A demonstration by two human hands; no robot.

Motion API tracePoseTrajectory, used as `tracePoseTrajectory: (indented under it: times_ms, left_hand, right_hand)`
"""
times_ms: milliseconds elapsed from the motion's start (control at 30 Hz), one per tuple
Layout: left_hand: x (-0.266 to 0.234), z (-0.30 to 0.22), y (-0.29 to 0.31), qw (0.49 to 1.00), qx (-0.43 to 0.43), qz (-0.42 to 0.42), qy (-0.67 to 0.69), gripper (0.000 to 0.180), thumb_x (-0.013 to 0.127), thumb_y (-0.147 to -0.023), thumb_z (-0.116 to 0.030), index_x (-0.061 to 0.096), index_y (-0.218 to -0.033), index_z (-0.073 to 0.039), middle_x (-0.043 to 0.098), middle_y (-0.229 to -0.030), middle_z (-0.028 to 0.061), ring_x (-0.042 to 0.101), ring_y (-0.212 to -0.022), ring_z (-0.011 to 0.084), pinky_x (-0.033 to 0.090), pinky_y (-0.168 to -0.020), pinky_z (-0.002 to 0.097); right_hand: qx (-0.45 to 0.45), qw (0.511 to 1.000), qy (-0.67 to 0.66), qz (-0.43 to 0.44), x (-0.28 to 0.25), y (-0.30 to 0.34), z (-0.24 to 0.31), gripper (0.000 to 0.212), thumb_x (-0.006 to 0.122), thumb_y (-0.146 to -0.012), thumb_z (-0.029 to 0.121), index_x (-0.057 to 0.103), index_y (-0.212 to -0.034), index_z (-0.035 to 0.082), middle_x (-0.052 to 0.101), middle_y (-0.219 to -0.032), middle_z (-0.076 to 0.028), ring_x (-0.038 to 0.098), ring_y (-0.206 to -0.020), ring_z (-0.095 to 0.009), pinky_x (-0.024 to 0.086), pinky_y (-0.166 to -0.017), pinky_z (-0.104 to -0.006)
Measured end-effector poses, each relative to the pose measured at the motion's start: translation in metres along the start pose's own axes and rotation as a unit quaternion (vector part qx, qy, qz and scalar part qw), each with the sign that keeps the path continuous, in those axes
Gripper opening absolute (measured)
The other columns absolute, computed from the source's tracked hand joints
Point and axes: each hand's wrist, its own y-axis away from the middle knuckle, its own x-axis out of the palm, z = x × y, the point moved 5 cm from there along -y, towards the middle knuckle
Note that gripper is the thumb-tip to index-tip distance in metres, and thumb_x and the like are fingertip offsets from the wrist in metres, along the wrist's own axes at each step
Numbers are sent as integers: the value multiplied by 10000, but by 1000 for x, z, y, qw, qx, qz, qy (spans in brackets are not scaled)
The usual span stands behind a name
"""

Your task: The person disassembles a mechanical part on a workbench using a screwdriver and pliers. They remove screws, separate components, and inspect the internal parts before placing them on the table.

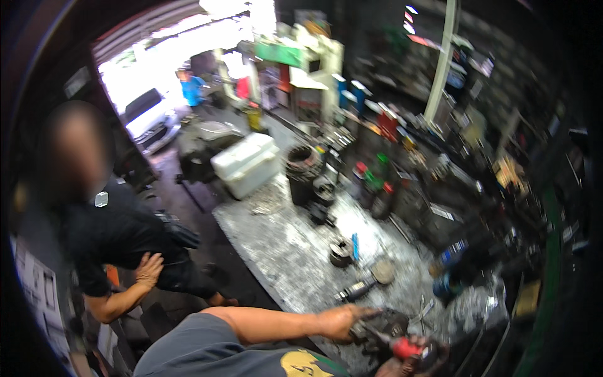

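At the lower edge of the bench, my left hand (342, 322) reaches in from the left and grips the edge of a dark, greasy metal part (372, 330). Its fingertips are partly lost against the part. Close by, my right hand (399, 367) is closed round a red and black tool (407, 347), whose exact kind is blurred. The tool's front end lies against or very near the dark part; contact is hard to make out. Just beyond my hands are a dark-handled tool (357, 290) and a round, dull disc-like piece (382, 273).
The metal-topped workbench (270, 245) carries a dark ring-shaped part (341, 252), a blue stick (355, 246), a large dark cylinder (303, 169), several bottles (375, 182) and a white box (247, 164). Clear plastic (480, 308) lies at right. A person (125, 232) stands at left.
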Motion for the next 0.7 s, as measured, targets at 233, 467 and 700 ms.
tracePoseTrajectory:
  times_ms: [233,467,700]
  left_hand:
    - [3,2,1,998,54,-3,18,1180,876,-736,-130,268,-1741,-23,497,-1642,299,496,-1522,435,388,-1294,464]
    - [12,4,3,998,56,-3,7,1205,867,-723,-106,226,-1735,26,548,-1597,308,529,-1498,433,413,-1277,450]
    - [8,2,3,999,48,1,1,1153,869,-751,-154,280,-1734,-20,534,-1601,320,527,-1496,440,414,-1270,464]
  right_hand:
    - [81,827,-364,420,79,-74,35,391,858,-937,204,635,-1217,45,654,-914,-117,640,-830,-255,572,-774,-431]
    - [182,973,-141,12,25,-15,34,395,841,-957,256,649,-1222,34,644,-975,-125,638,-887,-230,587,-829,-429]
    - [203,902,223,310,3,-74,58,509,770,-1000,498,733,-1251,56,768,-1079,-160,733,-968,-339,579,-845,-465]
